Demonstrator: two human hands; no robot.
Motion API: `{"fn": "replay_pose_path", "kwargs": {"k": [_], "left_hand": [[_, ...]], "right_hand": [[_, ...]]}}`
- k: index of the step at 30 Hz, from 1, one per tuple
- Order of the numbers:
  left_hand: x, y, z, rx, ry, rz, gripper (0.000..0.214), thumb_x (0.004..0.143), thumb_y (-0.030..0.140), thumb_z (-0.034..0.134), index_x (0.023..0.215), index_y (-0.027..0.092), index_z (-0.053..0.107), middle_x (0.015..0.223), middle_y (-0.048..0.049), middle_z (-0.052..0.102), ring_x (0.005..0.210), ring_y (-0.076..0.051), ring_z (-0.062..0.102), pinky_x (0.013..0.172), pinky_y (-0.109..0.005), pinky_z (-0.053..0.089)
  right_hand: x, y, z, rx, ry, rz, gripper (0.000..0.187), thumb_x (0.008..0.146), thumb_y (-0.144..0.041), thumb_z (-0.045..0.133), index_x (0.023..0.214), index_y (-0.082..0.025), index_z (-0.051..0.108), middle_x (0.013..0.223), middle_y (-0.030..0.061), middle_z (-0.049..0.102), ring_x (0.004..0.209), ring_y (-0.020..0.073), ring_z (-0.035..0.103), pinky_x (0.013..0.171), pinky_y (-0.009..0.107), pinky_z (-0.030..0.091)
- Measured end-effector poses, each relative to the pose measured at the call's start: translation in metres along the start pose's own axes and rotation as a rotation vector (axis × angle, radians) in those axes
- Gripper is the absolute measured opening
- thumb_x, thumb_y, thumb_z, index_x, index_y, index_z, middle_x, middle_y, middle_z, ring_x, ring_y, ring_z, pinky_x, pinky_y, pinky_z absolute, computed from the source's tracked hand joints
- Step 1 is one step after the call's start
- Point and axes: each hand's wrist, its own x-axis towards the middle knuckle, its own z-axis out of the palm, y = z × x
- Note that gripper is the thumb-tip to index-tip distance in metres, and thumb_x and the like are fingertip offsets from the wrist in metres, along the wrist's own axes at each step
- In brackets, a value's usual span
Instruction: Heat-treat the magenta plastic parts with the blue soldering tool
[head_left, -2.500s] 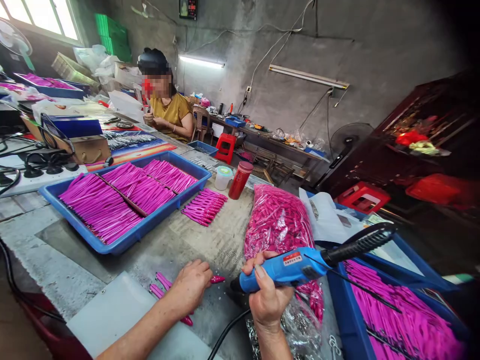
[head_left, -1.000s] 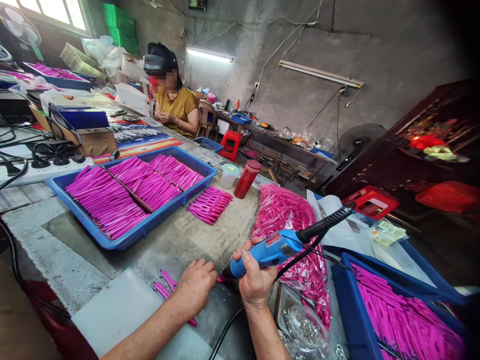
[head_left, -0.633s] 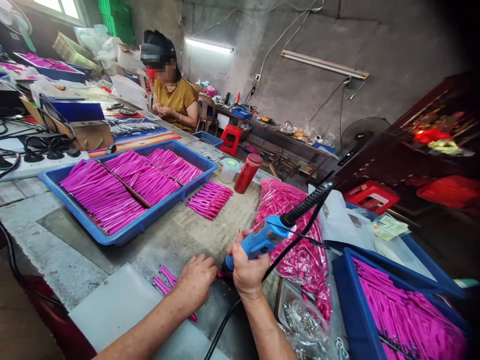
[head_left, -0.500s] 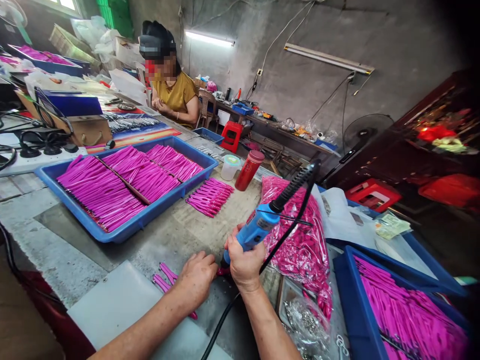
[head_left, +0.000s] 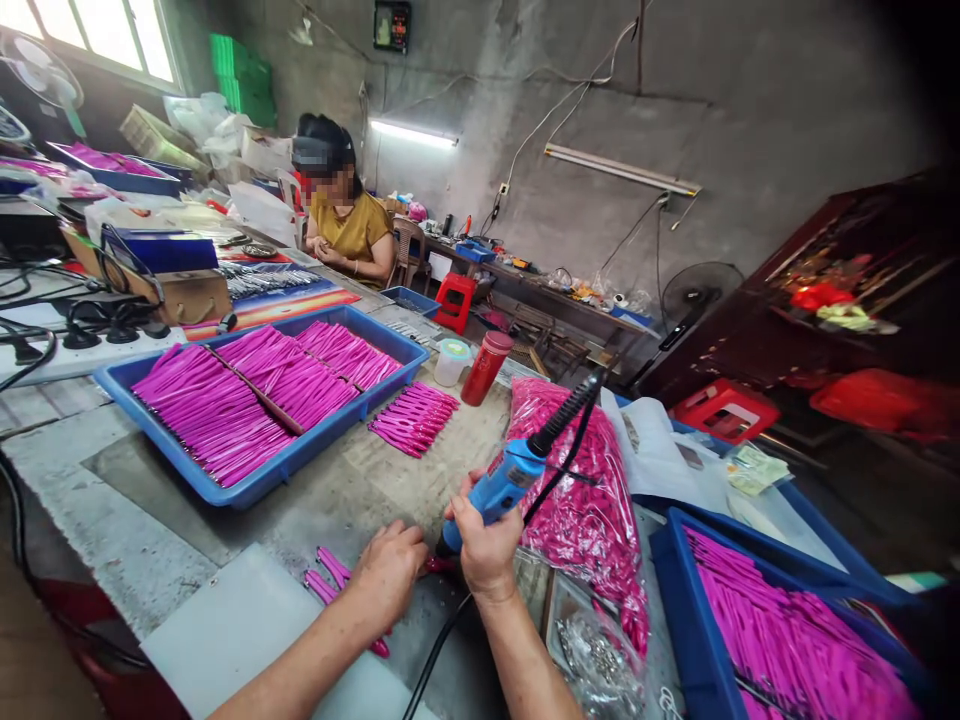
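Note:
My right hand [head_left: 486, 545] is wrapped round a blue electric screwdriver [head_left: 501, 482], tilted with its tip down and its black cable rising from the top. My left hand [head_left: 388, 575] is closed, fingertips down by the screwdriver's tip, on a slim magenta handle piece [head_left: 441, 565]. Most of that piece is hidden by my fingers. Under and beside my left wrist lie a few more magenta pieces [head_left: 322, 585]. A neat row of magenta pieces [head_left: 414, 418] lies farther up the table.
A blue tray [head_left: 247, 490] full of magenta pieces stands at left. To the right are a bulging clear bag [head_left: 577, 500], a bag of small metal parts [head_left: 600, 655] and another blue tray [head_left: 679, 610]. A red bottle [head_left: 487, 368] and a lidded cup [head_left: 452, 362] stand behind. A person [head_left: 349, 230] sits beyond.
The view has tilted up a little, so things sit lower in the picture. Both hands keep nearly the same place on the table, with the screwdriver still held.

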Motion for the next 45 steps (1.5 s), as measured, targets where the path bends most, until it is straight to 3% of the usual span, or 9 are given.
{"fn": "replay_pose_path", "kwargs": {"k": [9,15,21,32,41,45], "left_hand": [[-0.005,0.000,-0.006,0.018,0.069,0.032,0.017,0.089,0.015,0.045,0.083,0.014,0.061,0.088,-0.0068,0.060,0.084,-0.022,0.054,0.072,-0.031,0.042],[-0.009,-0.013,-0.015,-0.262,0.152,-0.009,0.012,0.084,0.008,0.046,0.086,0.014,0.056,0.085,-0.0041,0.057,0.079,-0.017,0.055,0.070,-0.025,0.041],[-0.012,-0.027,-0.027,-0.368,0.138,0.004,0.014,0.080,0.008,0.046,0.081,0.017,0.056,0.084,-0.0018,0.057,0.081,-0.016,0.054,0.072,-0.025,0.039],[-0.028,-0.037,-0.038,-0.219,0.094,-0.166,0.009,0.078,0.015,0.049,0.070,0.018,0.054,0.076,-0.0005,0.057,0.074,-0.017,0.054,0.065,-0.024,0.037],[-0.034,-0.035,-0.045,-0.228,0.036,-0.022,0.021,0.079,0.011,0.044,0.093,0.020,0.057,0.090,-0.0020,0.058,0.085,-0.017,0.054,0.075,-0.024,0.039],[-0.034,-0.037,-0.043,-0.177,0.015,0.004,0.018,0.080,0.012,0.045,0.090,0.020,0.057,0.090,-0.0016,0.059,0.085,-0.017,0.055,0.074,-0.024,0.039]], "right_hand": [[-0.017,-0.028,-0.028,0.187,0.094,-0.066,0.030,0.066,-0.026,0.068,0.089,-0.018,0.049,0.063,-0.0036,0.057,0.048,0.0112,0.054,0.048,0.024,0.046],[-0.028,-0.033,-0.055,0.237,0.235,0.012,0.033,0.062,-0.029,0.071,0.086,-0.019,0.052,0.069,-0.0034,0.057,0.051,0.0126,0.055,0.051,0.027,0.046],[-0.040,-0.033,-0.074,0.252,0.316,0.031,0.032,0.061,-0.029,0.072,0.085,-0.019,0.053,0.066,-0.0027,0.058,0.049,0.0135,0.054,0.049,0.028,0.047],[-0.049,-0.031,-0.096,0.284,0.332,0.053,0.030,0.063,-0.028,0.069,0.087,-0.020,0.054,0.069,-0.0020,0.055,0.052,0.0144,0.053,0.051,0.031,0.046],[-0.049,-0.034,-0.100,0.309,0.356,0.125,0.033,0.060,-0.030,0.070,0.086,-0.020,0.053,0.067,-0.0022,0.054,0.052,0.0155,0.052,0.051,0.033,0.046],[-0.048,-0.037,-0.101,0.328,0.389,0.135,0.032,0.059,-0.029,0.070,0.085,-0.019,0.053,0.066,-0.0017,0.055,0.051,0.0154,0.052,0.051,0.033,0.045]]}}
